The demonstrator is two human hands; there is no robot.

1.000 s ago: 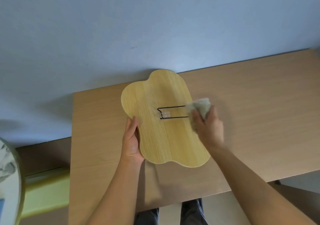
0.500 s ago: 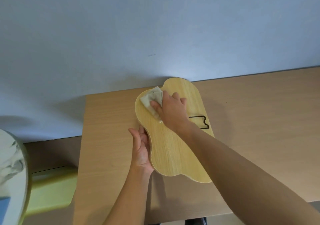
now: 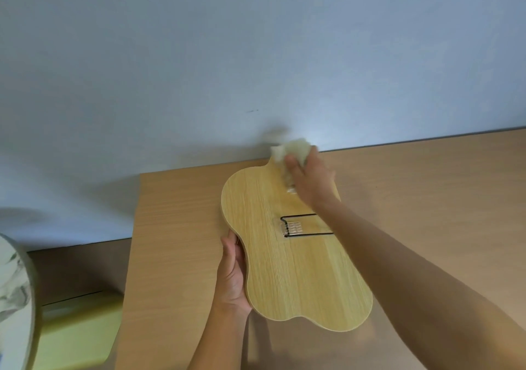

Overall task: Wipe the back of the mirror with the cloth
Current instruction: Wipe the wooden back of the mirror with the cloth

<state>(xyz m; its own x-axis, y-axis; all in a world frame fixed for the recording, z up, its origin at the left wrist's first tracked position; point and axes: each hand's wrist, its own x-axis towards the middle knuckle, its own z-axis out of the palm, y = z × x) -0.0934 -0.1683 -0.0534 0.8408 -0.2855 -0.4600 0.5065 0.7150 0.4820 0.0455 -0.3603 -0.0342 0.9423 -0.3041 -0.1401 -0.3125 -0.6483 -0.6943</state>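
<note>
The mirror (image 3: 287,267) lies face down on the table, showing its wavy light-wood back with a black wire stand (image 3: 301,226) folded flat on it. My left hand (image 3: 232,275) grips the mirror's left edge at its narrow waist. My right hand (image 3: 311,180) is at the mirror's far end, closed on a crumpled pale cloth (image 3: 290,153) that presses on the wood there. The cloth is blurred by motion and partly hidden under my fingers.
The wooden table (image 3: 176,227) stands against a pale blue wall (image 3: 256,56), and its left edge runs close to the mirror. Off the table's left side sit a yellow-green box (image 3: 76,330) and a round white marbled surface (image 3: 14,298).
My right hand swept the cloth from the mirror's right side across to its upper left part, then on to the far end. My left hand kept its hold on the left edge.
</note>
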